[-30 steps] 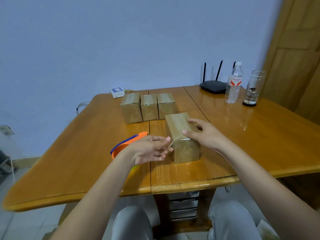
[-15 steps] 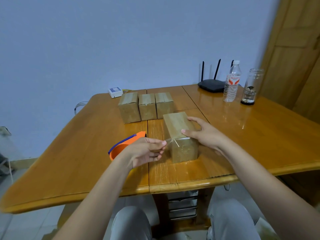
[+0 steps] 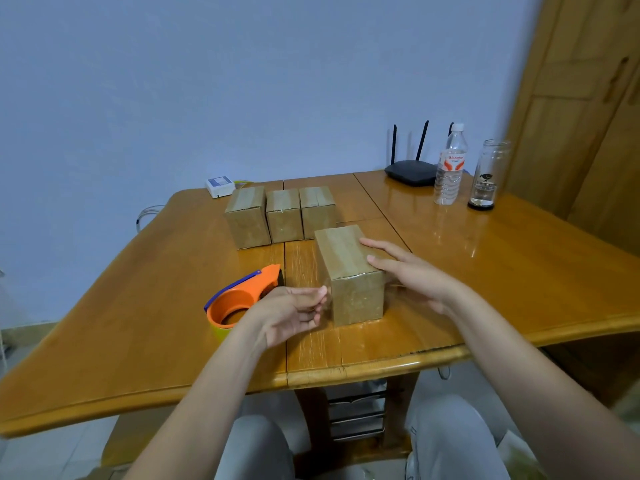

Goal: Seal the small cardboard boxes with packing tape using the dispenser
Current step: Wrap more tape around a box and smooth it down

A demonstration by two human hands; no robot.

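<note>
Pressure from the right hand (image 3: 412, 271), flat with straight fingers on the near box (image 3: 349, 271), should smooth the tape while the empty, loosely curled left hand (image 3: 294, 311) waits beside it, dispenser (image 3: 239, 299) just left of the box.

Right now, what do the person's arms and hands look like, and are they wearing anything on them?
Both arms are bare right up to the bottom of the picture: no sleeves show. The left hand and right hand wear no gloves, and no rings, watch or bands can be seen. Light grey trousers cover the knees below.
</note>
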